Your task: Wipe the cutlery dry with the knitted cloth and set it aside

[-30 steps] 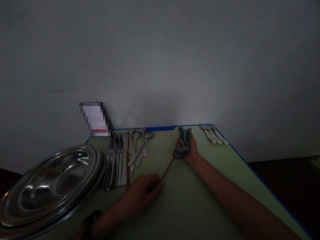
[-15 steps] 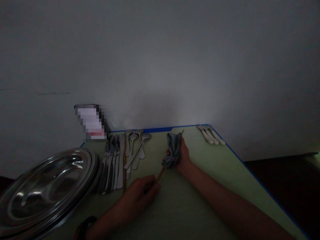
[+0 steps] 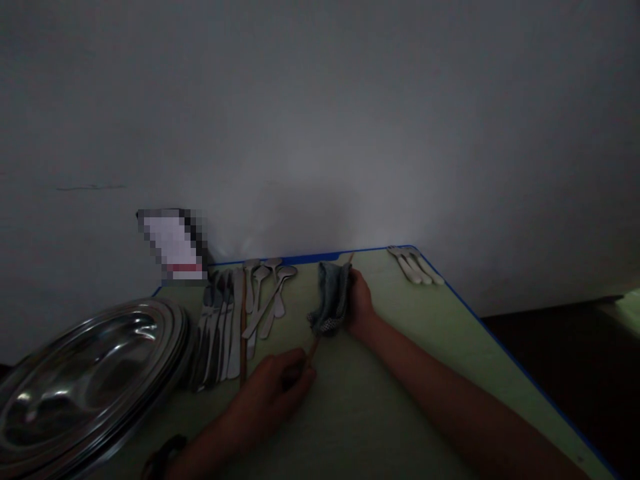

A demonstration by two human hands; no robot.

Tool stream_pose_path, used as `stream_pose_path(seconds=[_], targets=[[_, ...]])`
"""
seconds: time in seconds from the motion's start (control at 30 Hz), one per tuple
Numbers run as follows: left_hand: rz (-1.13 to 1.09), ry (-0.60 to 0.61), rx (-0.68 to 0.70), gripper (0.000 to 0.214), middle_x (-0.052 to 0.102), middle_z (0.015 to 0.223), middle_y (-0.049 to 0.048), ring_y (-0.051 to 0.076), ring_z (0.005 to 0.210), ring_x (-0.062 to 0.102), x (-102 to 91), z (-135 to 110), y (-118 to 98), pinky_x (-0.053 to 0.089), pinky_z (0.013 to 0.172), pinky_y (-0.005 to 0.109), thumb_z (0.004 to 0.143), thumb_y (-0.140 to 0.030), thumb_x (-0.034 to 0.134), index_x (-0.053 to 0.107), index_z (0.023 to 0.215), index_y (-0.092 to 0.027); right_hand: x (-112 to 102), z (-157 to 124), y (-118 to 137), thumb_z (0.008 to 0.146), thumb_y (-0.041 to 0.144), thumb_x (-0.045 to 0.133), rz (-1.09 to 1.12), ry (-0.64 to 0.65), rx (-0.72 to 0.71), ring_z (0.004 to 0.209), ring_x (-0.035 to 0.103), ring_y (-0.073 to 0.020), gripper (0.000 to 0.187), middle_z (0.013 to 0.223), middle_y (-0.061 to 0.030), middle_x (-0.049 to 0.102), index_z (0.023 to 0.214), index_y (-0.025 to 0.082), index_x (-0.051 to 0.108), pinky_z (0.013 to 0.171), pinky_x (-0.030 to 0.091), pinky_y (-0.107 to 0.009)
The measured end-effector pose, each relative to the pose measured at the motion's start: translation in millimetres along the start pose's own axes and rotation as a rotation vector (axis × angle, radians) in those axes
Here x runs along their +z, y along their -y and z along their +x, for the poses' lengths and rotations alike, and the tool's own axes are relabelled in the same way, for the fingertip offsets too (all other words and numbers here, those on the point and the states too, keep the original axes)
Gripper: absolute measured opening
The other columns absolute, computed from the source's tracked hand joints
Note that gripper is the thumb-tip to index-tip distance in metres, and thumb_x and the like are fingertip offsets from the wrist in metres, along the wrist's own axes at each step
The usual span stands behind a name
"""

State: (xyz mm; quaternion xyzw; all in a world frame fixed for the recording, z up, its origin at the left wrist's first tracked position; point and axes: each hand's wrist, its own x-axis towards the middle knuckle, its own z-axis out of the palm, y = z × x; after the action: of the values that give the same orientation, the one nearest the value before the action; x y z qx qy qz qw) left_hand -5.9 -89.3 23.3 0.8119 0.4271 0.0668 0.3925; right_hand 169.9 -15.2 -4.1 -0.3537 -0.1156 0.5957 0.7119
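My left hand pinches the lower end of a thin wooden chopstick between thumb and fingers. Around the upper part of that chopstick a grey-blue checked cloth is folded, and its far tip pokes out above. My right hand is closed on the cloth from the right side, its fingers partly hidden behind the fabric. Left of the hands lie several metal spoons, another wooden chopstick and a row of table knives, with what look like forks among them.
Shiny metal plates are stacked at the left. A blurred-out phone leans against the wall behind. Several pale-handled forks lie at the far right corner of the blue-edged green table.
The cloth hangs wider and looser along the chopstick than before, and my right hand has shifted slightly on it. My left hand keeps its pinch. The whole view has swung a little.
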Motion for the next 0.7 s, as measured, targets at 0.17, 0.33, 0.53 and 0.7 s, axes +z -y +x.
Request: stream_pose_path(seconds=[0.17,0.33,0.53,0.7], targets=[[0.039,0.004,0.017,0.026,0.040,0.057,-0.0053,0.011,0.054,0.041,-1.8,-0.8,-4.3,0.028,0.049,0.022,0.084,-0.034,0.036,0.042,0.064,-0.019,-0.5,1.3,24.6,0.081,0.034,0.032,0.083,-0.115,0.096,0.040,0.048,-0.0135,0.033,0.043,0.0031,0.052,0.056,0.020,0.048,0.044,0.044,-0.026],[0.063,0.037,0.028,0.028,0.039,0.057,-0.0054,0.011,0.053,0.041,-3.3,-3.5,-5.8,0.027,0.049,0.023,0.085,-0.035,0.036,0.042,0.063,-0.019,-3.8,-5.6,31.9,0.082,0.040,0.022,0.066,0.007,0.123,0.035,0.044,-0.0134,0.043,0.040,0.0001,0.050,0.050,0.020,0.042,0.032,0.032,-0.022],[0.098,0.039,0.036,0.030,0.040,0.058,-0.0051,0.012,0.055,0.043,-2.9,-4.9,-4.5,0.028,0.051,0.023,0.086,-0.038,0.037,0.042,0.063,-0.019,-9.8,-0.9,26.3,0.083,0.053,0.021,0.024,0.042,0.098,0.036,0.045,-0.0127,0.047,0.042,0.0009,0.049,0.052,0.021,0.039,0.032,0.032,-0.021],[0.042,0.098,0.008,0.030,0.042,0.060,-0.0043,0.012,0.056,0.044,-4.6,-5.2,-6.5,0.029,0.051,0.023,0.087,-0.038,0.036,0.045,0.067,-0.018,-10.1,-1.5,26.1,0.084,0.053,0.020,-0.016,0.024,0.084,0.036,0.046,-0.0138,0.049,0.041,-0.0002,0.049,0.054,0.020,0.042,0.033,0.035,-0.023]])
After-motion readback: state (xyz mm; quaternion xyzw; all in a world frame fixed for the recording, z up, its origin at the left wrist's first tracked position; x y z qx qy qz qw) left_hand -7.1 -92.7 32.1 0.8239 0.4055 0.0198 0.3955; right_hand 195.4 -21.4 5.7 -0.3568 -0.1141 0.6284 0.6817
